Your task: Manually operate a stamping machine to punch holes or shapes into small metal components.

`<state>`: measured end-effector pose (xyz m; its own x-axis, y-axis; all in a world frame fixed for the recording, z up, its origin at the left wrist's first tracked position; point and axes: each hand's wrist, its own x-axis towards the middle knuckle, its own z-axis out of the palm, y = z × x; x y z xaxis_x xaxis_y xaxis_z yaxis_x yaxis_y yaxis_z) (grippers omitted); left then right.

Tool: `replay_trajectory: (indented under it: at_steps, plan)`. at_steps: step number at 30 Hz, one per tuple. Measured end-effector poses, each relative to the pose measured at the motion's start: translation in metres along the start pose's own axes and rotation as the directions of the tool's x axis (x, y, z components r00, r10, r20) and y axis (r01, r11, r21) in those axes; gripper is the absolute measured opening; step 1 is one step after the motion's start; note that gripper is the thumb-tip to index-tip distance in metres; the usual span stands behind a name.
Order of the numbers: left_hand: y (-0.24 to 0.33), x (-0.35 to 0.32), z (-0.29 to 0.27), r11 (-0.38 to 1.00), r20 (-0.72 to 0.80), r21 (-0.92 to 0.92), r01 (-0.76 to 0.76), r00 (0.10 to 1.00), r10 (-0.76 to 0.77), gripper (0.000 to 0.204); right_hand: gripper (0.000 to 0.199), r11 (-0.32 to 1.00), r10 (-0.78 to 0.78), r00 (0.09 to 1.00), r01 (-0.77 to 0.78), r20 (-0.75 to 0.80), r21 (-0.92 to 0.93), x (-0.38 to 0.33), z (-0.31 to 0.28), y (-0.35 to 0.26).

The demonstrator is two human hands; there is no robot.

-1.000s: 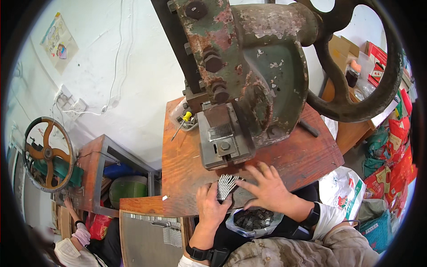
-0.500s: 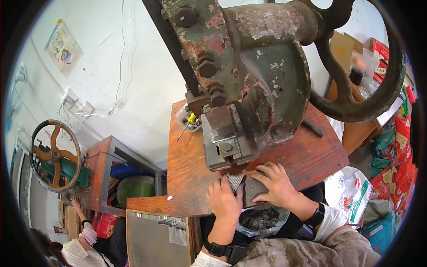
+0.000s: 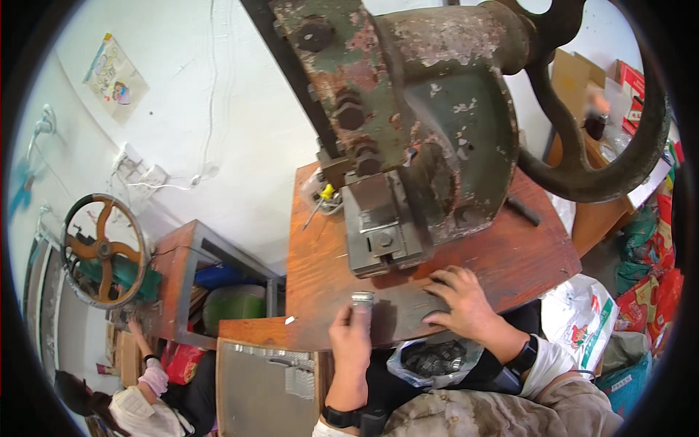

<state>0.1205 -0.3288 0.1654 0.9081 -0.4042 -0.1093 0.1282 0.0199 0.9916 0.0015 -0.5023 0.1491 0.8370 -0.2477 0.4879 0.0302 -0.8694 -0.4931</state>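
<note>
My left hand (image 3: 351, 339) is closed around a small stack of thin metal pieces (image 3: 362, 298), whose ends show above the fingers, at the near edge of the wooden table (image 3: 313, 269). My right hand (image 3: 464, 300) lies over the tabletop to the right, fingers spread and bent, with nothing visible in it. Just beyond both hands sits the metal die block (image 3: 384, 239) of a worn green press (image 3: 459, 124). Below the table edge, between my forearms, an opened plastic bag (image 3: 399, 362) holds many dark metal pieces (image 3: 435, 357).
The press's large handwheel (image 3: 608, 178) stands at right. A yellow-handled screwdriver (image 3: 326, 194) leans in a small tub behind the die. A white sack (image 3: 575, 320) lies right of the table. At far left another person (image 3: 145, 400) sits by a second wheel (image 3: 104, 250).
My left hand has drawn back to the left, away from my right hand, and the metal stack in it now points upright. The right hand stays near the same spot. The view has shifted slightly.
</note>
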Motion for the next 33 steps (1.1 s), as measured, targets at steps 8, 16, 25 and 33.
replay_trajectory:
  at_steps: [8, 16, 25, 33]
  plan:
    - [0.007, -0.023, -0.05, 0.494, 0.344, -0.773, 0.397, 0.918, -0.198, 0.055, 0.055, 0.999, -0.026, 1.0, 0.025, -0.011, -0.046, 0.001, -0.005, -0.003]
    - [-0.004, -0.039, -0.06, 0.404, 0.384, -0.802, 0.44, 0.898, -0.215, 0.054, 0.053, 0.996, -0.039, 0.999, 0.036, -0.029, -0.082, -0.001, 0.001, -0.001]
    - [-0.009, -0.054, -0.06, 0.36, 0.419, -0.812, 0.46, 0.888, -0.19, 0.048, 0.051, 0.995, -0.034, 0.999, 0.032, -0.02, -0.093, -0.003, 0.002, -0.003]
    - [-0.05, -0.07, -0.058, 0.606, 0.518, -0.453, 0.654, 0.746, -0.418, 0.065, 0.049, 0.994, -0.018, 1.0, 0.016, -0.015, -0.108, -0.002, 0.004, -0.001]
